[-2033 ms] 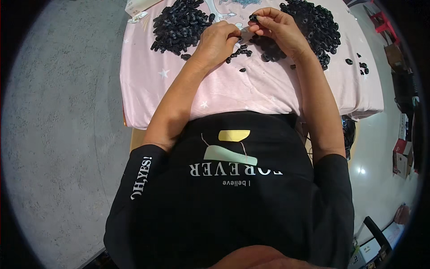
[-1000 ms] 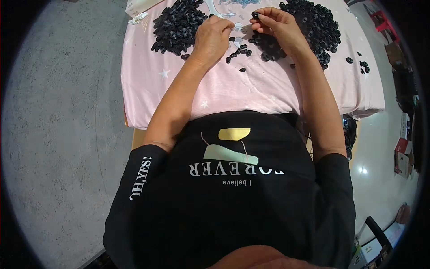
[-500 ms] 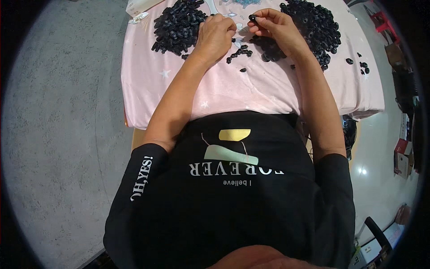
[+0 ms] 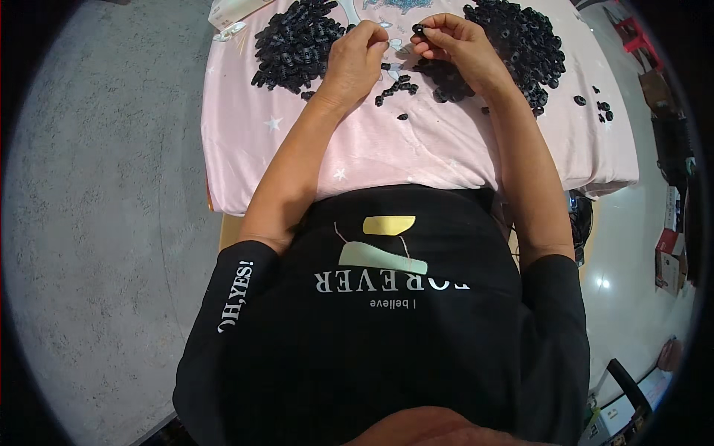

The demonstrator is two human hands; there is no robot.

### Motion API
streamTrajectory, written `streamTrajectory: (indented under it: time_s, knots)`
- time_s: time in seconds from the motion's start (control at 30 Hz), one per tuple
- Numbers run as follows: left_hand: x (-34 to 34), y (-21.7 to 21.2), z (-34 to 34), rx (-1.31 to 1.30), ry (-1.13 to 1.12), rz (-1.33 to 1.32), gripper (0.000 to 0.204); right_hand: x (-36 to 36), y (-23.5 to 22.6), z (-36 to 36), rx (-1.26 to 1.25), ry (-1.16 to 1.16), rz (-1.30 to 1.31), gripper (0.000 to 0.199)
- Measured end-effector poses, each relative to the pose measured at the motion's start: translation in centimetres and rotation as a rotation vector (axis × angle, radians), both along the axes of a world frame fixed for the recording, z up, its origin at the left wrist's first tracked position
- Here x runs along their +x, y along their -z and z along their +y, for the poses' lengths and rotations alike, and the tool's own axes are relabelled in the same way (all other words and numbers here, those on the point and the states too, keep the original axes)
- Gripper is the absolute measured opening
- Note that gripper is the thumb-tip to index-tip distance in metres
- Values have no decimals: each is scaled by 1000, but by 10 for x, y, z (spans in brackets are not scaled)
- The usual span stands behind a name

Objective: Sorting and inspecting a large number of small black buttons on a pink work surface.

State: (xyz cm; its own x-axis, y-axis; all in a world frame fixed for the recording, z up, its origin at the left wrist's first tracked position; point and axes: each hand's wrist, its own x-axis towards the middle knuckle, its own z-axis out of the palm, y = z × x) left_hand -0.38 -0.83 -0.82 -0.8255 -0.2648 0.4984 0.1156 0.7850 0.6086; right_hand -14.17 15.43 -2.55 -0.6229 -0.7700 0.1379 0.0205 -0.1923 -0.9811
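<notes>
My right hand (image 4: 460, 46) pinches a small round black plastic part (image 4: 418, 30) between thumb and fingertips, above the cloth. Facing it across a narrow gap, my left hand (image 4: 357, 61) has its thumb and forefinger closed together. Whatever sits between those fingers is too small or hidden to make out. Left of that hand lies a heap of small ribbed black parts (image 4: 294, 46). Under and beyond the right hand spreads a second heap, of round black parts (image 4: 524, 48). Several tiny black pieces (image 4: 398, 88) lie loose between my forearms.
A pink star-patterned cloth (image 4: 401, 152) covers the table. A few stray black parts (image 4: 604, 111) lie toward its right edge. At the far left corner stands a white box (image 4: 234, 10) with a crumpled wrapper. Boxes (image 4: 669, 264) and a red stool (image 4: 636, 41) stand on the floor at right.
My left hand has lifted and turned slightly, its fingertips shifting up from the left heap's edge. The right hand stays nearly still with its round part.
</notes>
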Motion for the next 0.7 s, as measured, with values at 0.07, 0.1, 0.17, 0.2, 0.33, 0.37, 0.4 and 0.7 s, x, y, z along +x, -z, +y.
streamTrajectory:
  time_s: [0.07, 0.1, 0.17, 0.2, 0.33, 0.37, 0.4, 0.7]
  knots:
    - [1, -2, 5, 86, 29, -16, 10, -2, 1, 0, -11, -25, -12, 19]
    - [1, -2, 6, 172, 57, -33, 12, -2, 2, 0, -22, -51, -23, 19]
    - [0, -1, 7, 244, 72, -32, 13, -1, 1, 0, -5, -62, -25, 20]
    - [0, -1, 7, 316, 87, -31, 14, 0, 0, 0, 11, -73, -26, 20]
    - [1, -1, 6, 362, 101, -20, 14, 6, -5, 0, 25, -97, 34, 20]
    - [0, 0, 6, 323, 113, 5, 14, 6, -6, 1, 20, -103, 26, 20]
    - [0, 0, 5, 284, 125, 30, 14, 7, -6, 1, 15, -109, 18, 21]
    - [0, 1, 5, 238, 190, -5, 9, 13, -9, 1, 76, -88, 73, 21]
